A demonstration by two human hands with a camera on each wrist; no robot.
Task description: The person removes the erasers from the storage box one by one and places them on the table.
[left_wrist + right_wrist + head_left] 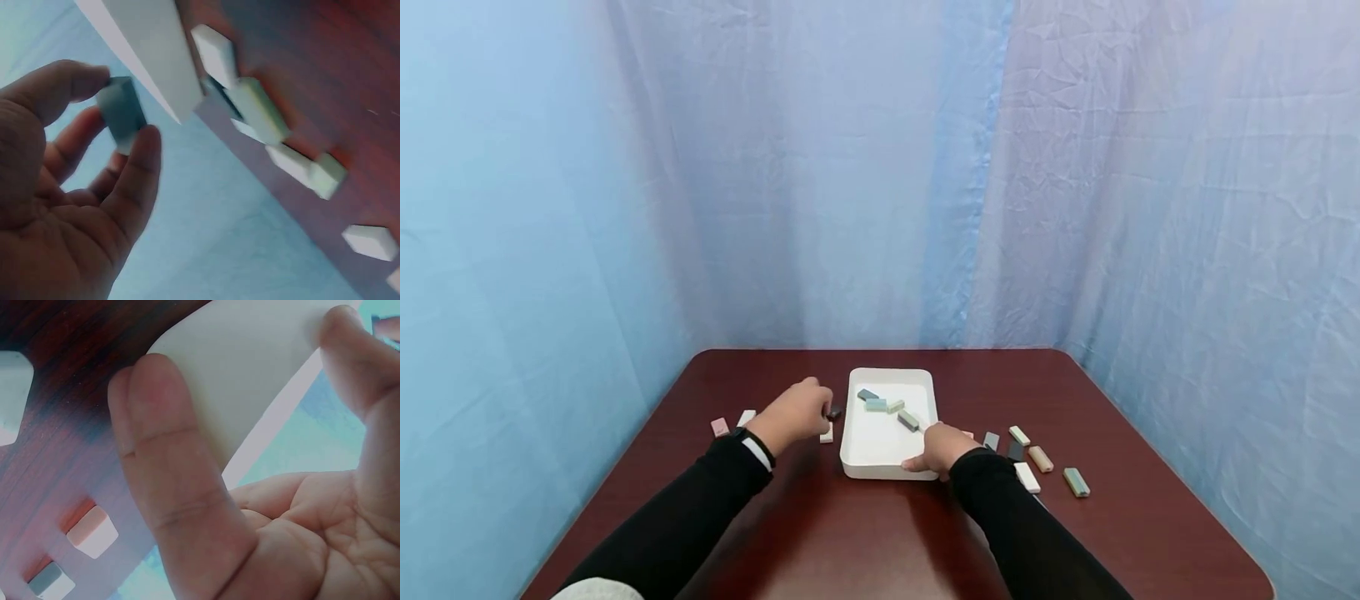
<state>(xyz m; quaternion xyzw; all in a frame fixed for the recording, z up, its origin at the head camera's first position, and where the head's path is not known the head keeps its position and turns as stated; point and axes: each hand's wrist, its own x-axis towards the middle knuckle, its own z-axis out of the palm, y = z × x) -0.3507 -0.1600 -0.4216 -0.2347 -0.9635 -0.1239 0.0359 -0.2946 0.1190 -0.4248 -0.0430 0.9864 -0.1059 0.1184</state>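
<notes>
Blocks: from the head view, four lie in the white tray at its far end, three sit left of it, six right on the tabletop, whose near half is bare. From the left wrist, the left hand pinches one grey block between thumb and fingertip, just beside the tray wall. From the right wrist, the right hand grips the tray's near corner, thumb and fingers curled on it.

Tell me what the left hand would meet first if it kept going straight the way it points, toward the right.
Probably the white tray's left wall. The left hand, pinching a dark grey block, sits just left of that wall, and the left wrist view shows the wall right beside the block. Depth is hard to judge.
</notes>
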